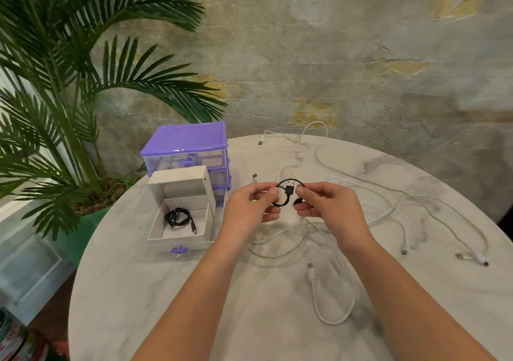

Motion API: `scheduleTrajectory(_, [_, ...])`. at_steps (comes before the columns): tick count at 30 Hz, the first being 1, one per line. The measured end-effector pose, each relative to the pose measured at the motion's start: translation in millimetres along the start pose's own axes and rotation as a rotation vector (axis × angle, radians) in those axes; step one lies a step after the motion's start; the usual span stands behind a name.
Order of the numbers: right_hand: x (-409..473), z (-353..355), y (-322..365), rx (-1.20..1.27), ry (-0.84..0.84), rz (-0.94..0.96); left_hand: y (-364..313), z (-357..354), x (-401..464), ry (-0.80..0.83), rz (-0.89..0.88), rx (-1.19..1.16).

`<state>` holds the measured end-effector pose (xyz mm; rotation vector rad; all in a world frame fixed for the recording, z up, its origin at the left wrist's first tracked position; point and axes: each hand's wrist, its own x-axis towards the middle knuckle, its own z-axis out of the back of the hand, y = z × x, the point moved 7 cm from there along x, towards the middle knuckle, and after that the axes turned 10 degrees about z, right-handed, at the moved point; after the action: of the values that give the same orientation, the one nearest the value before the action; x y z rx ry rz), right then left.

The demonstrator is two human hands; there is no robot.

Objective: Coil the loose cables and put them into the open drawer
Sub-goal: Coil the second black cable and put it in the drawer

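Short black cable looped up between both hands, mid-frame above the table.

Left hand [251,203] pinches one side of the short black cable [287,194], right hand [324,203] pinches the other, USB plug poking up in the middle. Left of centre, the open drawer [180,223] of the purple drawer unit [186,144] holds a coiled black cable [177,217]. Loose white cables [388,210] sprawl across the marble table [166,291] on the right.

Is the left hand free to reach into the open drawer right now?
Probably not yet: the left hand and right hand both pinch the short black cable. The drawer itself lies open just left of it, unobstructed.
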<state>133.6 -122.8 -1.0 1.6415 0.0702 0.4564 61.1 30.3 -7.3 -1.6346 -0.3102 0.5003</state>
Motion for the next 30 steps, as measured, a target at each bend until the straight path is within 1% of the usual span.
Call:
scheduleTrajectory(6, [-4.4, -3.2, -1.8, 0.217, 0.030, -0.103, -2.0, 2.1, -3.8, -0.048, -0.015, 0.072])
scheduleTrajectory(10, [-6.7, -11.1, -8.3, 0.332, 0.118, -0.187, -3.2, 6.4, -4.4, -0.099, -0.044, 0.110])
scheduleTrajectory(12, [-7.4, -15.6, -11.0, 0.375, 0.165, -0.222, -1.7, 5.8, -4.0, -0.089, -0.025, 0.064])
scheduleTrajectory(14, [-8.2, -19.3, -12.5, 0.418, 0.187, -0.258, 0.1, 3.6, -3.0, -0.059, 0.007, -0.030])
scheduleTrajectory(19, [-11.9, -25.5, -11.7, 0.383, 0.253, -0.299, 6.1, -1.2, -1.2, 0.033, 0.103, -0.168])
scheduleTrajectory(24, [-14.8, -30.2, -8.0, 0.359, 0.292, -0.291, -0.3, 1.6, -4.6, -0.040, 0.022, -0.068])
scheduleTrajectory(26, [-14.9, -31.3, -7.9, 0.376, 0.295, -0.290, -0.2, 0.4, -4.0, -0.042, 0.025, -0.059])
scheduleTrajectory(30, [-15.0, -33.6, -5.4, 0.346, 0.337, -0.254, 3.6, -2.1, -3.2, 0.005, 0.069, -0.135])
